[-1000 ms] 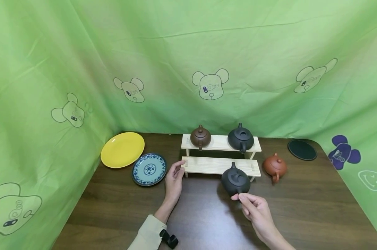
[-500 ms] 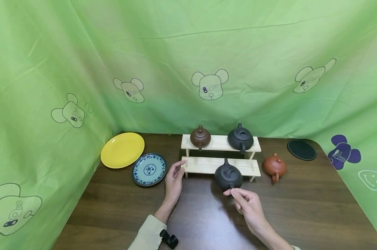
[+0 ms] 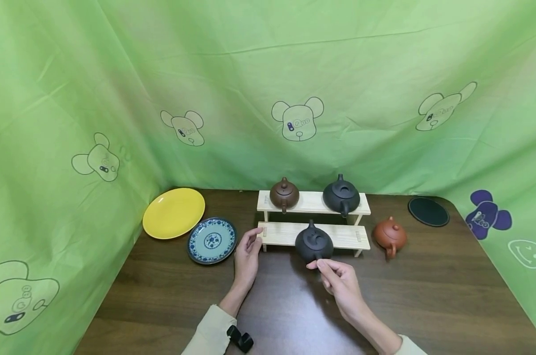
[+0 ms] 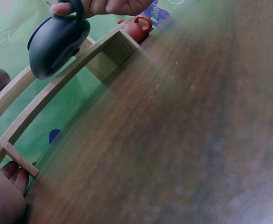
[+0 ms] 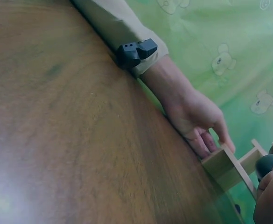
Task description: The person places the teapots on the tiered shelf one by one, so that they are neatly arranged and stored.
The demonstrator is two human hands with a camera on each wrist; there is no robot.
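Since the earlier frames, the black teapot [image 3: 314, 245] and the right hand [image 3: 339, 285] have been shifting leftward along the front of the lower wooden shelf [image 3: 276, 232]. Right hand is pinching the pot's handle between thumb and fingers; pot is hanging clear of the table, spout pointing away, overlapping the shelf's front edge. Whether it is touching the board, cannot tell. Left hand [image 3: 247, 256] is gripping the same shelf's left end, thumb and fingers closing about the board and leg.

Around: upper wooden shelf [image 3: 311, 199] is standing just behind, bearing a small brown teapot [image 3: 284, 195] at left and a second black teapot [image 3: 341, 196] at right. Reddish teapot [image 3: 389, 235] is sitting on the table just right of the shelves; dark round mat [image 3: 429, 212] is lying beyond it. Blue-patterned plate [image 3: 212, 241] is lying just left of the left hand, yellow plate [image 3: 173, 213] behind it.

Surface: dark wood-grain table [image 3: 170, 296], reflecting light near the front. Green cloth [image 3: 223, 74] printed with bear heads is hanging behind and along both sides. Black device [image 3: 239, 340] is riding on the left cuff.
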